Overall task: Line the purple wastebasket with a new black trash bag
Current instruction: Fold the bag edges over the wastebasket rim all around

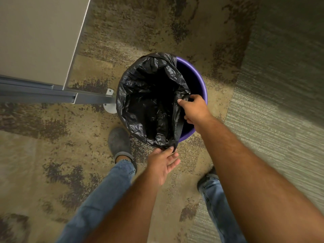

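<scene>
Head view, looking straight down: one round purple wastebasket [196, 79] of smooth plastic stands on mottled tan and brown carpet [52, 146], just ahead of both hands. One crinkly, glossy black trash bag [149, 95] sits in it, its mouth folded over the rim on the side away from the right hand; beside that hand the bare purple wall shows. The right hand [194, 109] reaches in over the rim, arm stretched forward, fingers pinched shut on a gathered edge of the bag. The left hand [163, 163] is below the basket's near rim, palm turned up, fingers loosely spread, fingertips touching the bag's lower fold. Two dark shoes and two blue denim legs flank the arms. A grey partition [35, 41] stands beyond the left hand.
</scene>
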Demonstrator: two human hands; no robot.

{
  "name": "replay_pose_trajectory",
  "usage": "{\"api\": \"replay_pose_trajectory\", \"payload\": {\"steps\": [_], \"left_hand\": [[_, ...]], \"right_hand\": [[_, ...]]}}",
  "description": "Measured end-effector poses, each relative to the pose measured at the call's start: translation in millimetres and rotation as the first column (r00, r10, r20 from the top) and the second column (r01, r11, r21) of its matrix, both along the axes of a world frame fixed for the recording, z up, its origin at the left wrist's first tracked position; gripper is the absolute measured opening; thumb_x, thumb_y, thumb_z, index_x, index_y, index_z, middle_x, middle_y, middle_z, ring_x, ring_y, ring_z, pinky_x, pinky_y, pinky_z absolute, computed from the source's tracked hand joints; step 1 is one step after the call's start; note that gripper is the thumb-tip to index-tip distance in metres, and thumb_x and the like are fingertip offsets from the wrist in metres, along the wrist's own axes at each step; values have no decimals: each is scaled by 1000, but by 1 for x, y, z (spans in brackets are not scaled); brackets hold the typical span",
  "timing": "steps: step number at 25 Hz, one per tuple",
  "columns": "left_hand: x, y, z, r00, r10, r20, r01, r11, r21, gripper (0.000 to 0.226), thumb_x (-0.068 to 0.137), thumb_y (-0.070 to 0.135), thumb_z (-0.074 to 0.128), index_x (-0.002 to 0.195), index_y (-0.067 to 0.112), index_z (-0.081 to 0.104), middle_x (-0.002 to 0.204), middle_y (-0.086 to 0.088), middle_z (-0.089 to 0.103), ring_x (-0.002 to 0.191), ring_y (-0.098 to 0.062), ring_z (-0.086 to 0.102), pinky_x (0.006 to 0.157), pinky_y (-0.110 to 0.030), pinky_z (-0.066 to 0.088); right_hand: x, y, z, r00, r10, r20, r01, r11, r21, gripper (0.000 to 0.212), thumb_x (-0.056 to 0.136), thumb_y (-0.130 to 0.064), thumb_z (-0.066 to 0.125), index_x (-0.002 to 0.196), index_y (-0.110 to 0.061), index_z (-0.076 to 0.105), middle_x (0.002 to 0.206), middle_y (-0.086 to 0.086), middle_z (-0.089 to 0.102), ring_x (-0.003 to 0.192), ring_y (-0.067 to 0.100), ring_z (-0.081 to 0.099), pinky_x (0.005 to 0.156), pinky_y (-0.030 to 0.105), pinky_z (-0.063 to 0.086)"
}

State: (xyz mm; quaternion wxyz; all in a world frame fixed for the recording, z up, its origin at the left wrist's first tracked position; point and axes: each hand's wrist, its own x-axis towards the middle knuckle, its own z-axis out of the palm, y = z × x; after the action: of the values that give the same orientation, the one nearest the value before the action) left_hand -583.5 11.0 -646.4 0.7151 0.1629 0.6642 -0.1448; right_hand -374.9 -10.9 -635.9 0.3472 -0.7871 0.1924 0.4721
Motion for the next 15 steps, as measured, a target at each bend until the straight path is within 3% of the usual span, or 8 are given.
{"api": "replay_pose_trajectory", "payload": {"steps": [2,4,7,10,11,12,14,15], "left_hand": [[8,-6,-1,999,-48,-21,48,999,-4,19,96,9,73,111,0,68,97,-13,81,77,-18,79,61,-32,64],[17,-11,-4,995,-86,-43,86,996,-9,16,98,13,72,108,1,71,92,-9,82,77,-18,79,62,-33,64],[29,-16,-10,985,-158,-73,158,987,-1,19,100,19,70,106,1,73,79,-4,80,70,-16,78,62,-33,65],[35,-15,-3,915,-393,-85,394,919,-10,35,103,34,65,112,2,71,71,-4,76,57,-15,72,57,-33,64],[35,-10,5,847,-528,-67,528,849,-18,44,103,45,62,111,2,70,71,-5,76,55,-17,71,57,-36,64],[33,-2,14,724,-689,-33,688,725,-30,55,102,56,58,109,2,69,72,-7,76,55,-18,71,59,-37,64],[34,19,32,325,-945,45,946,324,-14,64,95,68,58,101,5,68,71,-7,77,53,-18,71,60,-34,61],[40,32,43,95,-995,24,993,96,74,59,91,68,63,93,9,67,69,-4,77,51,-16,70,60,-31,59]], "right_hand": [[6,-7,4,988,-50,-147,63,994,87,8,99,-26,73,104,-23,68,72,-5,60,46,9,44,38,17,33],[10,-20,10,983,-71,-168,100,981,169,20,96,-21,77,79,-22,66,63,-8,65,38,4,48,35,15,33],[10,-41,12,985,-160,56,142,959,246,17,93,-15,82,82,-15,69,74,6,73,54,11,66,54,21,52],[6,-56,12,935,-251,250,198,955,220,23,90,-9,84,76,-15,67,78,15,66,69,21,63,69,34,55],[6,-60,8,920,-290,264,227,943,244,22,90,-6,83,76,-15,68,76,13,67,67,19,63,68,30,56],[6,-62,7,908,-336,250,263,922,285,20,91,-4,82,78,-14,70,72,8,69,62,14,65,64,25,56],[5,-65,7,906,-379,190,297,887,354,16,95,-2,76,83,-12,72,62,-7,72,52,0,63,55,14,50],[4,-66,6,911,-376,171,294,881,370,17,98,-2,73,84,-12,73,59,-13,72,51,-4,62,53,10,48]]}}
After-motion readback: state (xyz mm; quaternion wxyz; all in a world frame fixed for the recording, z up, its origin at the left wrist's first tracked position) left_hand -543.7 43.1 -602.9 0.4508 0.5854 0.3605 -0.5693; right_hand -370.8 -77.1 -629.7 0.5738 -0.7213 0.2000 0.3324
